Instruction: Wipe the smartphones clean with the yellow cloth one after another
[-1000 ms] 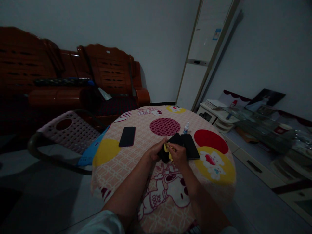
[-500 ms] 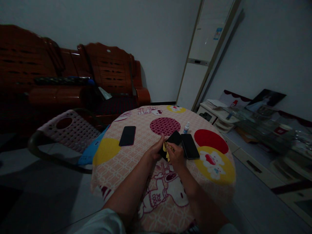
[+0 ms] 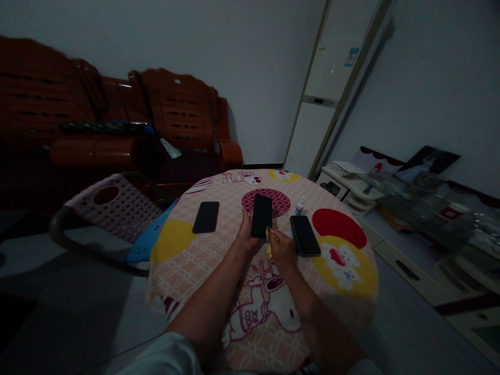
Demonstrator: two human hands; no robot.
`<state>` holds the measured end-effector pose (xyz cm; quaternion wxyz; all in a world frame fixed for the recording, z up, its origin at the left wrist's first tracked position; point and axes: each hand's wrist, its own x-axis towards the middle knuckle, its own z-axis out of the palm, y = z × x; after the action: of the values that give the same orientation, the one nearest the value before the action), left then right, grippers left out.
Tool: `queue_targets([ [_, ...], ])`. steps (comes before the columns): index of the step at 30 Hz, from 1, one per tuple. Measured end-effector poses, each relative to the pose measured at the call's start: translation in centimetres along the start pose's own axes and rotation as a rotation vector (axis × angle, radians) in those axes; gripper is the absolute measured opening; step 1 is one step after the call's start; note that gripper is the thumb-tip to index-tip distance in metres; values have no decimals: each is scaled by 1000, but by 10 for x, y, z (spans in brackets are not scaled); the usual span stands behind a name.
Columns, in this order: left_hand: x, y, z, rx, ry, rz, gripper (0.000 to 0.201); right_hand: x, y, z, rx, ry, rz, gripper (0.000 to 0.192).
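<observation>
My left hand (image 3: pixel 246 234) grips a black phone (image 3: pixel 261 216) by its left side and lower end, holding it up over the table with its long side pointing away from me. Pinched in my right hand (image 3: pixel 283 247) is a yellow cloth (image 3: pixel 269 245), which meets the phone's lower right corner. To the right, a second dark phone (image 3: pixel 305 235) lies on the tablecloth. A third phone (image 3: pixel 205 217), with a reddish edge, lies off to the left. Behind the right-hand phone stands a small white spray bottle (image 3: pixel 300 205) with a blue label.
The round table carries a patterned cloth (image 3: pixel 219 271). At its left stands a woven chair (image 3: pixel 113 208) with a blue bag (image 3: pixel 146 242). A wooden sofa (image 3: pixel 179 114) lines the back wall; a glass-topped cabinet (image 3: pixel 414 198) is on the right.
The held phone has turned from a rightward slant to nearly straight away from me. The yellow cloth has gone from across its face to its lower right corner.
</observation>
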<state>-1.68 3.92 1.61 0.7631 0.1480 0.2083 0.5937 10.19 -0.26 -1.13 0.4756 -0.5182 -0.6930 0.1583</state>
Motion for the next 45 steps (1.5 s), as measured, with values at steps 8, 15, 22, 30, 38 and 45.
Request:
queue_targets([
  [8, -1, -9, 1, 59, -9, -35, 70, -8, -8, 18, 76, -34, -182, 24],
  [15, 1, -5, 0, -59, -2, 72, 59, 1, -4, -3, 22, 50, -12, 24],
  [22, -3, -6, 1, 44, 8, -23, 70, -8, -10, 18, 119, -12, -198, 24],
  [30, -3, -2, 3, -6, -28, 84, 64, 3, 5, -2, 56, 62, -6, 24],
  [38, 1, -12, -4, 141, -23, -42, 73, -8, -12, 12, 114, -42, -160, 23],
  [45, 0, -14, 1, 101, -55, -4, 63, 7, 5, -6, 48, 82, -5, 24],
])
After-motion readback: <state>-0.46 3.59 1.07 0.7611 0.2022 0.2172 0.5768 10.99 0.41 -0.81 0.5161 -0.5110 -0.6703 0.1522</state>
